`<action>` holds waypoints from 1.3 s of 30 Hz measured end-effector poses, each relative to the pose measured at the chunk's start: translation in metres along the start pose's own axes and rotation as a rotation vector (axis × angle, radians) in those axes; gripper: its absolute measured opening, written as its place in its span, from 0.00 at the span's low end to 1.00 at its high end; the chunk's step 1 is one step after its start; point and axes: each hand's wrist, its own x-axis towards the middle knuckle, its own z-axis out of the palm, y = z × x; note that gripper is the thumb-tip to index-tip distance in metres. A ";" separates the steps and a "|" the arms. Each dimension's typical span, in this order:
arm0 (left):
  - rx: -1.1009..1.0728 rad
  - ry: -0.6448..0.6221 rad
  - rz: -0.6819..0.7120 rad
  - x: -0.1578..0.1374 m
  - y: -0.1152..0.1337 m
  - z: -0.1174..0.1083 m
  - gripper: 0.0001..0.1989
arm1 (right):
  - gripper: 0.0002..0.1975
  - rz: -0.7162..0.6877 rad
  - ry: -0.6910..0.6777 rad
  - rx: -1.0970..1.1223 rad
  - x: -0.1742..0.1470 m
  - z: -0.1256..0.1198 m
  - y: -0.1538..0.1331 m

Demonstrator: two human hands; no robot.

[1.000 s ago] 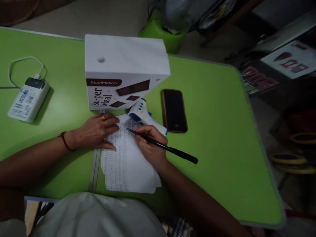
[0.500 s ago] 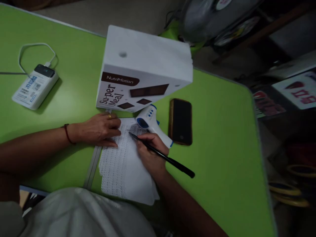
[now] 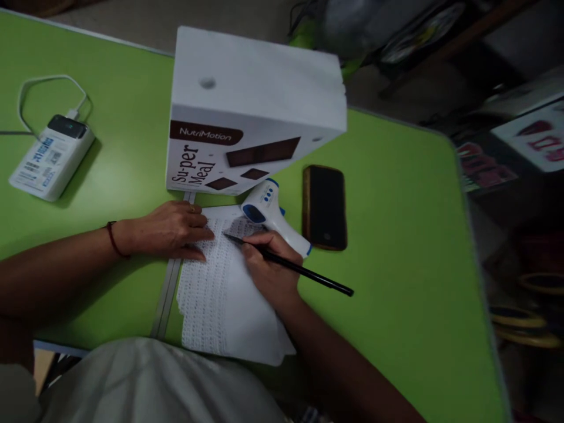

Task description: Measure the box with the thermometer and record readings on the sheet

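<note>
Sheets of paper with dense rows of handwriting on their left half lie in front of me. My right hand grips a black pen, its tip at the written rows near the top of the sheet. On the paper's left edge rests my left hand, fingers stretched out and somewhat apart, holding nothing. A white and blue infrared thermometer lies just above my right hand, over the paper's upper right corner. Whether the pen tip touches the paper I cannot tell.
A white NutriMotion box stands behind the paper. Right of the thermometer lies a phone in a brown case. A white power bank with a cable sits at the left of the green table. A seam crosses the tabletop beside the paper.
The pen's back end has swung up, and its tip has shifted slightly left over the writing. My left hand stays on the paper. The whole view has shifted a little.
</note>
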 end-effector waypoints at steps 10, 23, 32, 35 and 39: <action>-0.011 0.007 0.001 0.000 0.000 0.001 0.22 | 0.03 -0.009 -0.021 -0.011 -0.002 0.004 0.001; -0.023 0.039 0.014 0.001 -0.001 0.002 0.21 | 0.03 -0.050 -0.021 0.008 -0.003 0.003 0.003; -0.016 0.015 0.005 0.001 0.000 0.000 0.21 | 0.05 -0.072 0.002 0.019 -0.002 0.002 0.002; -0.019 0.035 0.013 0.000 -0.001 0.001 0.21 | 0.05 -0.093 0.012 0.025 -0.003 0.003 0.005; -0.023 0.064 0.028 0.001 -0.001 0.002 0.22 | 0.05 -0.102 0.021 0.040 -0.003 0.003 0.006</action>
